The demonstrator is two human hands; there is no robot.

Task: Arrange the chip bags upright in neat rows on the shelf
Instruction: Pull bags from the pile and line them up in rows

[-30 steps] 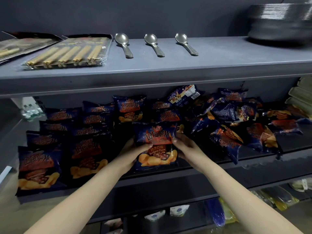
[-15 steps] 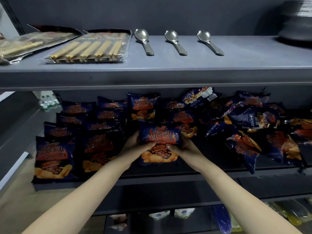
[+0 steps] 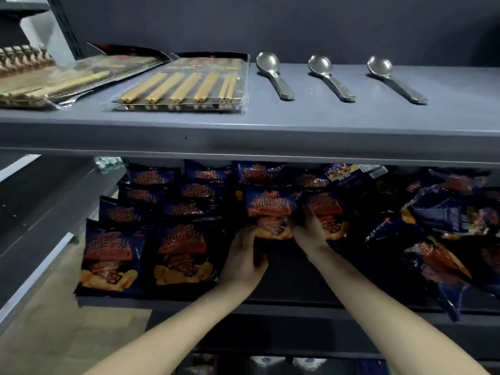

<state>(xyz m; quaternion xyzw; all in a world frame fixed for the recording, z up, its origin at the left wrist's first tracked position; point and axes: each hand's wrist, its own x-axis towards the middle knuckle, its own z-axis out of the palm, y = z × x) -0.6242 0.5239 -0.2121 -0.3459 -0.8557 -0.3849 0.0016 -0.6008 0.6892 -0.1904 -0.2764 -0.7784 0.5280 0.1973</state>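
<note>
Dark blue chip bags fill the middle shelf. At the left they stand upright in rows. At the right lies a loose pile of bags, tumbled at all angles. One upright chip bag stands deep in the third row, between my hands. My left hand holds its lower left corner. My right hand grips its right edge, beside another upright bag.
The upper shelf overhangs the bags and carries two packs of chopsticks and three metal spoons. A bare stretch of the middle shelf lies in front of the held bag. More goods sit on the lower shelf.
Both hands have pushed the held bag back from the shelf's front into the third row. My view has shifted right and closer.
</note>
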